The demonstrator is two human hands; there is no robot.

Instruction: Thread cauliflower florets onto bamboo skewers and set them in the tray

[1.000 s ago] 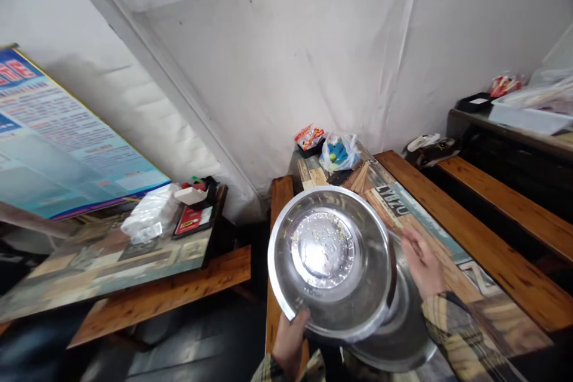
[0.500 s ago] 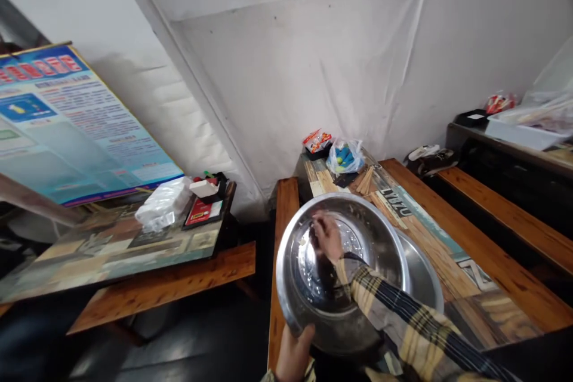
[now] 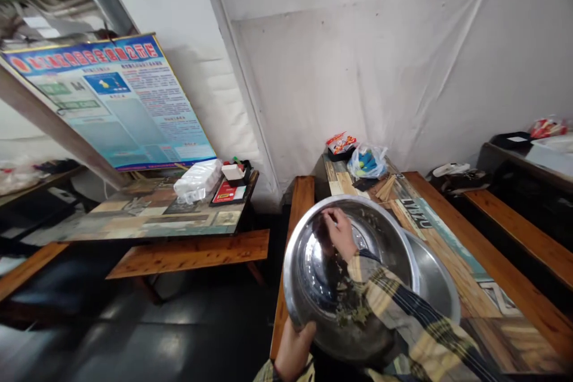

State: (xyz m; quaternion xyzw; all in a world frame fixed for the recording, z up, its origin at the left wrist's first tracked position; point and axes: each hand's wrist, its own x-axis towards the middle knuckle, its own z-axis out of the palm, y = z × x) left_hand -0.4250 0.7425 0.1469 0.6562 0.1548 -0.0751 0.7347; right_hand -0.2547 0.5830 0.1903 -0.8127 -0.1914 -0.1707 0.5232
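Observation:
My left hand (image 3: 293, 349) grips the near rim of a large shiny steel bowl (image 3: 313, 274), tilted toward me over the table's edge. My right hand (image 3: 340, 233), in a plaid sleeve, reaches inside the bowl with its fingers bent against the far inner wall. Bits of green scraps (image 3: 353, 313) cling to the bowl's lower inside. A second steel bowl (image 3: 434, 283) lies on the table just behind and to the right of the first.
A patterned table (image 3: 447, 245) runs away from me between wooden benches (image 3: 505, 271), with snack packets (image 3: 341, 143), a plastic bag (image 3: 367, 161) and chopsticks (image 3: 385, 186) at its far end. Another table (image 3: 147, 215) with a tray and bag stands left. A blue poster (image 3: 116, 101) leans on the wall.
My right hand moved from beside the bowl into it and now rubs along the inner wall. The view has swung left and up a little. My left hand keeps its hold.

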